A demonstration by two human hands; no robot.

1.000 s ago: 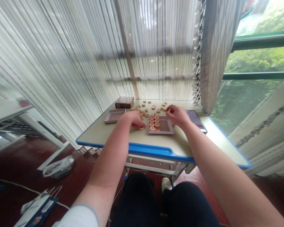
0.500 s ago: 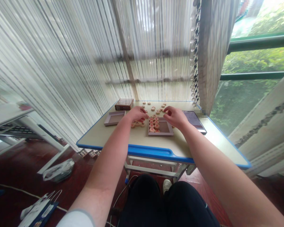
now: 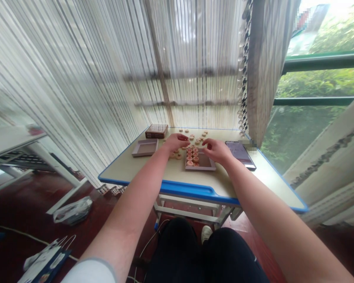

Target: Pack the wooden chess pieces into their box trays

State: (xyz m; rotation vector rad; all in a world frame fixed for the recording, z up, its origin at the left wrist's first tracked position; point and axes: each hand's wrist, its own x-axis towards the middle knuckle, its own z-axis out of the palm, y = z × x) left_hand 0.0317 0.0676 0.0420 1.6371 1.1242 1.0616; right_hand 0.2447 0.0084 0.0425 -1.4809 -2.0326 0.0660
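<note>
Over the table, my left hand [image 3: 175, 143] bends inward beside the back left corner of an open shallow box [image 3: 207, 160]. Its fingertips are drawn together; anything between them is too small to make out. Round wooden Chinese chess pieces [image 3: 189, 158] with red characters stand in two columns along the left of this box. Thumb and forefinger apart, my right hand [image 3: 217, 151] hovers over the box's back right corner, with no piece visible in it. Loose chess pieces [image 3: 178, 156] lie below my left hand, and more chess pieces [image 3: 192, 137] are scattered behind the box.
A second shallow tray [image 3: 145, 148] sits left on the blue-edged table [image 3: 120, 169]. Behind it lies a brown box [image 3: 156, 130]. A tablet-like device [image 3: 241, 154] rests to the right of my right hand. A string curtain [image 3: 194, 90] hangs behind the table.
My left hand has shifted slightly right, toward the box's back edge. My right hand has lowered a little toward the box. The camera view has tilted slightly.
</note>
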